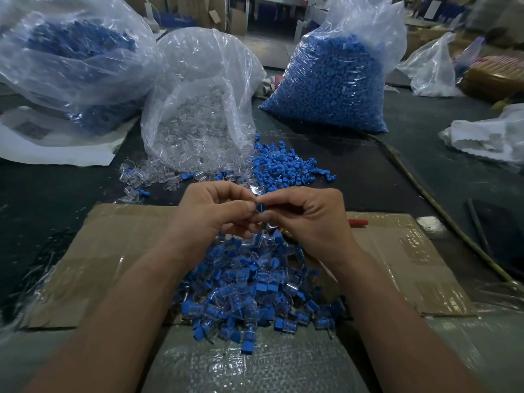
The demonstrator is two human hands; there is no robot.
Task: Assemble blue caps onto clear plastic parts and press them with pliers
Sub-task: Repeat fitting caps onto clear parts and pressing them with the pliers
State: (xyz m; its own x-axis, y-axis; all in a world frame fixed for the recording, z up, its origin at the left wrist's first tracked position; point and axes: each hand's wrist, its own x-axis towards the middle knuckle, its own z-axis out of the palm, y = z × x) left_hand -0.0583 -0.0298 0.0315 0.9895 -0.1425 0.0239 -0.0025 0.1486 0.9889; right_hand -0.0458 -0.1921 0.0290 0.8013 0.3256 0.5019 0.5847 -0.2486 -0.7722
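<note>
Dark bench (368,177) under cardboard (127,239): your left grip (215,217) and right grip (306,219) meet, both pinching one cap (259,207) onto a clear part mostly hidden between fingers. Seating, I judge; next needs the pliers (357,222), just right of your right grip.

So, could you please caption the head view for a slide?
Left hand and right hand pinch a blue cap above the pile of capped parts.

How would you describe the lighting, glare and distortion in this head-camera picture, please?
Head view: dim, bluish light; glare streaks the clear bag and the taped cardboard; wide-angle distortion stretches the forearms at the bottom; the left hand, right hand and the blue cap they pinch are sharp.
</note>
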